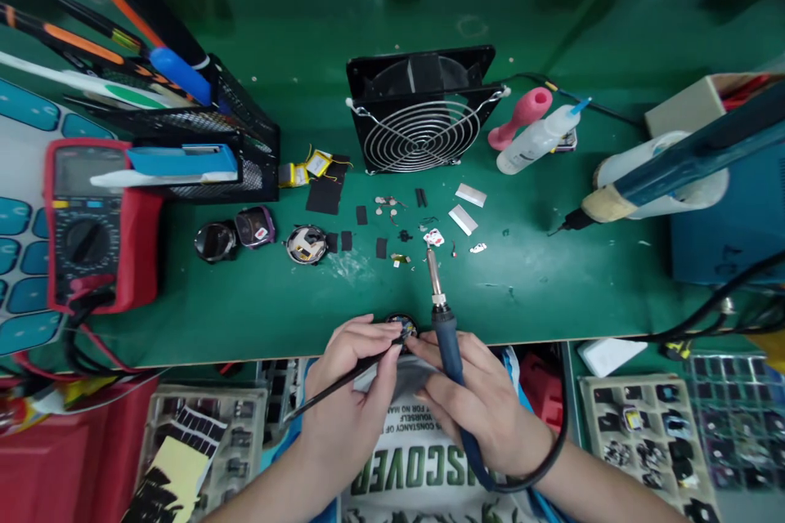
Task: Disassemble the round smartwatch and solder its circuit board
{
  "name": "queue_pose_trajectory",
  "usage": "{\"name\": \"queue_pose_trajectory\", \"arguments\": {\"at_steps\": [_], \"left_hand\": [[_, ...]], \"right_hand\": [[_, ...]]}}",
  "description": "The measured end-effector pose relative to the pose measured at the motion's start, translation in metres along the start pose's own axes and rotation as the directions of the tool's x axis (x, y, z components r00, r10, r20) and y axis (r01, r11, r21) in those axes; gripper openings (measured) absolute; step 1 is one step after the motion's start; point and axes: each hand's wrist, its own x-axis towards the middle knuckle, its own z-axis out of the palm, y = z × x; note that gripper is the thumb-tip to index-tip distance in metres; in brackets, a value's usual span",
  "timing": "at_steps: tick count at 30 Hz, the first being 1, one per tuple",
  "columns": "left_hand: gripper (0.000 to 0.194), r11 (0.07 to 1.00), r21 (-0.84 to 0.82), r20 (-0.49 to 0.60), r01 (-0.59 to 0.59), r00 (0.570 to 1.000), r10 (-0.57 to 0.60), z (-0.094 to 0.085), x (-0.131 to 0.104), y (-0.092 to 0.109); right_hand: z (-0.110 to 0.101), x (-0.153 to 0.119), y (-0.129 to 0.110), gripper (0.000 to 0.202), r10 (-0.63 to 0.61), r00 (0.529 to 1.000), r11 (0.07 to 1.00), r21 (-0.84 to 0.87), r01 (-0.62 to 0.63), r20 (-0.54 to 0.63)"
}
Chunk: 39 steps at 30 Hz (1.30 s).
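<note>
Left hand (pixel 356 372) pinching slim dark tool (pixel 334 386) over round device (pixel 401 322) at tabletop's (pixel 245 302) near edge; right hand (pixel 475 392) wrapped round soldering iron (pixel 449 343), aimed away, probably freeing its fingertips (pixel 413 342) to steady the device.

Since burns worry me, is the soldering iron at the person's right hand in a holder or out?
Out: the right hand holds the soldering iron, its metal shaft above the bench. Whether it's hot, I cannot tell.
</note>
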Motion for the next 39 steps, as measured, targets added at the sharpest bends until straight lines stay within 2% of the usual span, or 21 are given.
{"name": "queue_pose_trajectory", "arguments": {"at_steps": [3,7,17,24,28,29,31,33,35,37,39], "left_hand": [[0.019,1.000,-0.006,0.006,0.013,1.000,-0.013,-0.001,0.000,0.002],[0.020,0.999,-0.024,0.005,0.032,0.999,-0.031,-0.001,0.000,0.003],[0.020,0.999,0.039,0.029,-0.003,1.000,0.002,-0.003,0.003,0.002],[0.019,0.997,0.069,0.036,-0.018,0.999,0.016,-0.004,0.004,0.003],[0.019,0.998,0.064,0.035,-0.019,0.999,0.017,-0.004,0.005,0.002],[0.019,0.997,0.072,0.039,-0.025,0.999,0.022,-0.004,0.005,0.002],[0.019,0.996,0.087,0.043,-0.029,0.999,0.026,-0.004,0.007,0.004],[0.019,0.996,0.086,0.041,-0.029,0.999,0.026,-0.005,0.008,0.005],[0.019,0.996,0.084,0.039,-0.031,0.999,0.027,-0.005,0.008,0.007],[0.018,0.995,0.090,0.037,-0.041,0.999,0.037,-0.005,0.008,0.007],[0.017,0.994,0.104,0.040,-0.044,0.998,0.040,-0.005,0.007,0.006]], "right_hand": [[0.001,-0.002,-0.001,0.013,-0.002,1.000,1.000,-0.008,0.002,0.021],[-0.001,0.000,0.000,0.011,-0.013,1.000,1.000,0.011,0.013,-0.008],[-0.013,0.004,0.002,0.006,0.021,0.999,1.000,-0.009,-0.021,-0.043],[-0.011,0.011,0.006,0.009,-0.011,0.998,1.000,0.025,0.010,0.057],[-0.012,0.017,0.007,0.009,-0.003,0.998,1.000,0.019,0.002,0.068],[-0.015,0.017,0.008,0.010,-0.007,0.998,1.000,0.020,0.006,0.064],[-0.026,0.012,0.010,0.026,-0.012,0.999,0.999,0.037,0.010,0.041],[-0.042,0.006,0.010,0.047,0.063,0.998,0.993,0.101,-0.062,-0.010],[-0.060,0.002,0.008,0.058,0.216,0.974,0.963,0.181,-0.200,-0.073],[-0.075,0.001,0.001,0.050,0.356,0.931,0.919,0.212,-0.333,-0.077],[-0.085,0.003,-0.009,0.033,0.453,0.886,0.880,0.209,-0.426,-0.100]]}}
